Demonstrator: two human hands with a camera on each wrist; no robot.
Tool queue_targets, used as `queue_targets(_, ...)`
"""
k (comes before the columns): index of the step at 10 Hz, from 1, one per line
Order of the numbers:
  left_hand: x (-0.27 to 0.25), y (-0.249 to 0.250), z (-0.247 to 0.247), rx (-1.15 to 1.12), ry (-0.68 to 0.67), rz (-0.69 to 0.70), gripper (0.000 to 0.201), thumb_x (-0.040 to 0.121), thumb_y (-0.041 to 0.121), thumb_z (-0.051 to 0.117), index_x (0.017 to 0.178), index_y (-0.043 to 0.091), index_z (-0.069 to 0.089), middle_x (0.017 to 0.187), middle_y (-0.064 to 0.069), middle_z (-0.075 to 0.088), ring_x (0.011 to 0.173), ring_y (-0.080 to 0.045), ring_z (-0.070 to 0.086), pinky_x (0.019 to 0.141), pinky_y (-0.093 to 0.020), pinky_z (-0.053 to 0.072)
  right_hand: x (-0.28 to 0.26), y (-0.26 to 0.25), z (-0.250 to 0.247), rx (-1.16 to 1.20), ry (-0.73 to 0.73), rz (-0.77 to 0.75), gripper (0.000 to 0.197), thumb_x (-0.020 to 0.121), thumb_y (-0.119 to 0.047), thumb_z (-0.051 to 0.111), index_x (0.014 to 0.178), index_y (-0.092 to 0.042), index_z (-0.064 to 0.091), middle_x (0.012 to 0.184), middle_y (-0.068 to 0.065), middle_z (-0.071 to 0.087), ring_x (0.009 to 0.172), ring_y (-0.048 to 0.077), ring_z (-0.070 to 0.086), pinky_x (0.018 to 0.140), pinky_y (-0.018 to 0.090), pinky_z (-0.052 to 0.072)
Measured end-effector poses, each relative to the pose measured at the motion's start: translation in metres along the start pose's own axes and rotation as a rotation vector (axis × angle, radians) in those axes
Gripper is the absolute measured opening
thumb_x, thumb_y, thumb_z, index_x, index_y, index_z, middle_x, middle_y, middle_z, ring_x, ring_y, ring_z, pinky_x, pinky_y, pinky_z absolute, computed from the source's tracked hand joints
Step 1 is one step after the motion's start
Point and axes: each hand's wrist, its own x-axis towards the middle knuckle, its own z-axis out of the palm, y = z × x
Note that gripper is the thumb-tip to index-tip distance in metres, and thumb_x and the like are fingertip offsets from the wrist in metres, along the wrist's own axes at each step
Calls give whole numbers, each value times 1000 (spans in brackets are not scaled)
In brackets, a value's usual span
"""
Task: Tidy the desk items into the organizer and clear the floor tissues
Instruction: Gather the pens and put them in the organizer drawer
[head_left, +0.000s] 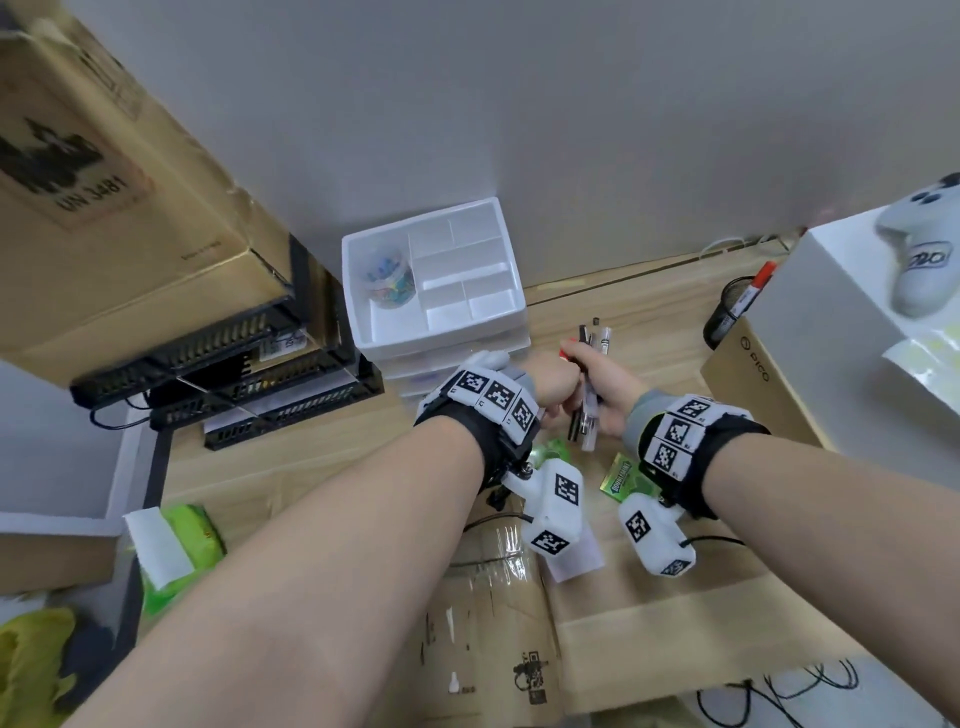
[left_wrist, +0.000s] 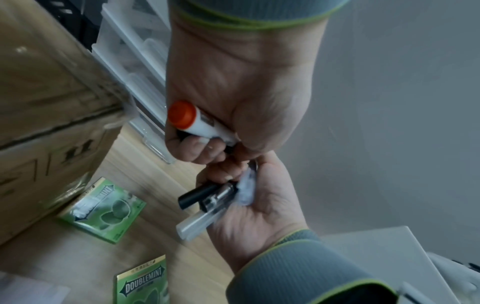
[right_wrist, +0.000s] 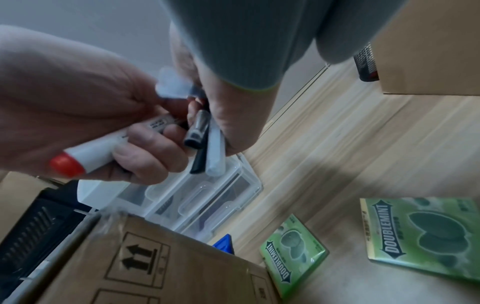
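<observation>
My left hand (head_left: 555, 385) grips a white marker with a red cap (left_wrist: 192, 121), also seen as marker (right_wrist: 85, 156) in the right wrist view. Right beside it, touching, my right hand (head_left: 610, 397) holds a bundle of pens (head_left: 589, 374), black and clear ones (left_wrist: 207, 199), their ends sticking out above and below the fist. Both hands hover over the wooden desk just right of the white organizer (head_left: 514, 291). A clear jar of coloured clips (head_left: 389, 280) stands in the organizer's big left compartment; its smaller compartments look empty.
Two green Doublemint packs (right_wrist: 293, 253) (right_wrist: 420, 232) lie on the desk under my wrists. A black mesh pen cup (head_left: 724, 312) with a red marker stands right, by cardboard boxes and a white box carrying a controller (head_left: 924, 260). Black trays (head_left: 234, 374) sit left. A green tissue pack (head_left: 171, 545) lies lower left.
</observation>
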Motion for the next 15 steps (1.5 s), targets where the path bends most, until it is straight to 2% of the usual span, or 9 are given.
queue_targets(1, -6, 3, 0, 35, 0, 8, 37, 105, 21, 36, 69, 17, 42, 64, -1, 48, 46, -13, 47, 42, -24, 36, -4, -2, 4, -78, -10, 24, 41, 76, -53, 76, 79, -15, 63, 49, 2, 52, 38, 14, 46, 53, 29, 41)
queue_targets(2, -10, 2, -3, 48, 0, 30, 33, 102, 16, 43, 69, 18, 42, 65, -2, 50, 50, -15, 47, 44, -25, 37, -11, -7, 11, -118, -19, 52, 33, 85, -44, 70, 91, -12, 67, 58, 4, 61, 43, 15, 56, 44, 23, 48)
queue_targets(4, -14, -3, -16, 28, -159, -48, 17, 84, 16, 50, 97, 6, 52, 73, -13, 52, 60, -26, 55, 61, -29, 49, -15, -19, 29, -191, 105, 30, 14, 87, -21, 54, 75, -15, 50, 63, 4, 48, 42, 17, 49, 43, 19, 43)
queue_targets(6, -6, -33, -82, 269, 256, 45, 24, 87, 30, 52, 79, 8, 57, 81, -11, 64, 69, -26, 61, 60, -26, 47, -6, -23, 49, -215, 163, 56, 12, 89, -17, 55, 81, -15, 46, 64, 2, 46, 47, 18, 48, 56, 31, 47)
queue_targets(8, 0, -78, -131, 433, 510, -30, 31, 89, 25, 54, 105, 3, 67, 108, -15, 69, 82, -27, 56, 73, -32, 48, -9, -27, 85, 15, 115, 158, 9, 94, -9, 52, 102, -8, 48, 105, 20, 60, 95, 35, 69, 65, 52, 60)
queue_targets(9, 6, -95, -139, 449, 571, -49, 14, 89, 21, 56, 86, 8, 62, 114, -16, 67, 74, -23, 59, 54, -24, 35, -11, -26, 107, 25, 156, 140, 5, 95, -9, 51, 92, -9, 47, 92, 12, 52, 91, 31, 64, 69, 53, 55)
queue_targets(11, 20, -113, -131, 490, 840, -222, 35, 84, 28, 62, 117, 17, 56, 122, -13, 48, 109, -32, 51, 96, -44, 43, 5, -13, 135, 207, 230, 62, 16, 91, -11, 50, 78, -12, 42, 74, 4, 43, 66, 22, 49, 77, 44, 51)
queue_targets(12, 29, -114, -136, 467, 846, -208, 31, 86, 25, 63, 115, 16, 59, 122, -11, 47, 113, -29, 49, 98, -40, 42, 22, -6, 142, 221, 299, 27, 16, 80, -14, 57, 92, -14, 46, 80, 5, 49, 78, 26, 58, 91, 63, 47)
queue_targets(15, 24, -124, -142, 601, 754, -79, 25, 96, 28, 52, 108, 8, 60, 120, -11, 51, 103, -28, 59, 79, -34, 46, 45, 8, 149, 314, 294, 114, 29, 87, -19, 54, 114, -8, 54, 137, 5, 55, 126, 29, 55, 107, 53, 42)
